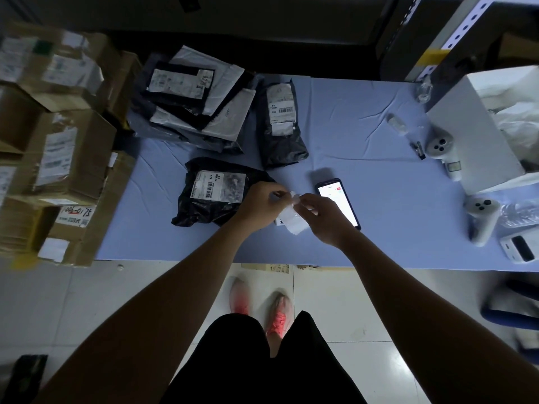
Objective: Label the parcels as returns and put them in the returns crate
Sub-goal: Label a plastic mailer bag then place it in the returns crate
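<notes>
A black parcel [213,193] with a white shipping label lies on the blue table [379,135] just left of my hands. A second black parcel [281,123] lies behind it. Further left sits a pile of black and white parcels [192,100]. My left hand [259,204] and my right hand [322,218] meet above the table's front part, both pinching a small white label sheet [293,212], which hangs down between them. The returns crate is not clearly in view.
A lit phone [339,202] lies just right of my hands. Stacked cardboard boxes [58,141] fill the left side. At the right stand a white box [478,126], two white handheld devices [439,145] [481,214] and a small printer [519,247].
</notes>
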`<state>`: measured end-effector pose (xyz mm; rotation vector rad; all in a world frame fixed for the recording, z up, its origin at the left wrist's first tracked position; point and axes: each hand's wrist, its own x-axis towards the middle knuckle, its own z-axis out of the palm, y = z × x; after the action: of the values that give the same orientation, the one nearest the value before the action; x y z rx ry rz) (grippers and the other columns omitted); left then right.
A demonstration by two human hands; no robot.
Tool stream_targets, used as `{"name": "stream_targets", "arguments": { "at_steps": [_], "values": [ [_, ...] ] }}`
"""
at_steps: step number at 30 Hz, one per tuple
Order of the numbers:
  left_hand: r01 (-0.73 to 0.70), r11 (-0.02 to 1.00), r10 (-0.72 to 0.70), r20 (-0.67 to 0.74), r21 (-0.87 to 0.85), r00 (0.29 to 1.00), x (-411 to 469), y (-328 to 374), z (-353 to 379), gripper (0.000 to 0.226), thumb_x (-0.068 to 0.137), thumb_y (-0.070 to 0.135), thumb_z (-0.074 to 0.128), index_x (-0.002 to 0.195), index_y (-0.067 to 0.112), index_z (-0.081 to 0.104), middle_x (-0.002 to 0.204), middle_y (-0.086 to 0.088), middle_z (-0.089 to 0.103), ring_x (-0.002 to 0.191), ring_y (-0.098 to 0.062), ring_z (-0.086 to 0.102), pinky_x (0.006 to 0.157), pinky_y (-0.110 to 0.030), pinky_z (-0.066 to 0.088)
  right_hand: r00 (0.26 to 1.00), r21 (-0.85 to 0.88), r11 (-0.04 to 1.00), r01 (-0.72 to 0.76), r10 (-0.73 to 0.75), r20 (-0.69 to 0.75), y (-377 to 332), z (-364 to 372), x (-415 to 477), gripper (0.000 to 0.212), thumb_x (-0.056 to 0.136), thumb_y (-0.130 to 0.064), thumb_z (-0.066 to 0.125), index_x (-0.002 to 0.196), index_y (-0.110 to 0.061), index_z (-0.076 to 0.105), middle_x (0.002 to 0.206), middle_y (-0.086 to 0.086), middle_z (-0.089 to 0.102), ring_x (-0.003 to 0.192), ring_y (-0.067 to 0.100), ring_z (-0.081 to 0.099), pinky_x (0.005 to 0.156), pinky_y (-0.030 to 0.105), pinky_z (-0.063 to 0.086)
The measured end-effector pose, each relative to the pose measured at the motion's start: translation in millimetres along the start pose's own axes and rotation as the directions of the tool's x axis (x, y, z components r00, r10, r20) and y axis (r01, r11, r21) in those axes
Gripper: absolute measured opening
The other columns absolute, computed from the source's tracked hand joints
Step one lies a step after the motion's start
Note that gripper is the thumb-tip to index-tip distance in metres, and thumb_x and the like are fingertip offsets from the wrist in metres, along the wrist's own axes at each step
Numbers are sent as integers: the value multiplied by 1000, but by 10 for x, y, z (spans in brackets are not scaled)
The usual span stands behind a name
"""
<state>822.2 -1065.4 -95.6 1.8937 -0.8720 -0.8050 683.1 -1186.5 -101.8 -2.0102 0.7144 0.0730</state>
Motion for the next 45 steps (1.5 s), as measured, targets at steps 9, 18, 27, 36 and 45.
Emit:
{"name": "stream_targets", "arguments": {
  "at_steps": [9,18,27,36,45],
  "values": [
    [-15,988,73,-384,153,920,85,-28,-24,19,95,14,59,85,1,68,79,-10,69,73,-20,64,64,-36,52,960,-30,960,-278,277,-27,142,-81,19,34,98,-33,58,116,-6,67,118,7,68,111,21,63,88,25,41],
    [-200,772,491,-367,603,790,-1,114,-187,24,95,14,60,72,8,56,70,-8,55,68,-25,52,63,-37,40,932,207,975,-81,147,-330,-522,8,40,31,93,-34,66,119,-17,62,81,-3,72,67,9,64,64,18,48],
    [-392,643,646,-190,657,740,-143,-85,-355,31,95,34,67,107,6,69,102,-9,65,95,-27,60,78,-39,48,931,618,783,-65,270,-245,-840,21,151,37,85,-10,74,118,-21,62,80,11,75,73,20,73,66,28,60],
    [189,877,-305,-206,-443,930,-313,-68,-638,39,85,27,78,119,9,67,100,-1,75,92,-11,71,81,-30,55,964,610,792,-28,184,-194,-872,154,129,27,90,-11,71,111,-27,66,91,1,77,86,19,74,73,31,59],
    [186,924,-295,-314,-335,902,-337,-138,-842,6,90,7,69,87,3,72,75,2,71,61,2,66,60,-11,50,947,482,872,-84,220,-232,-964,484,285,25,83,-8,78,105,-15,70,86,9,76,78,25,72,62,25,53]
  ]
}}
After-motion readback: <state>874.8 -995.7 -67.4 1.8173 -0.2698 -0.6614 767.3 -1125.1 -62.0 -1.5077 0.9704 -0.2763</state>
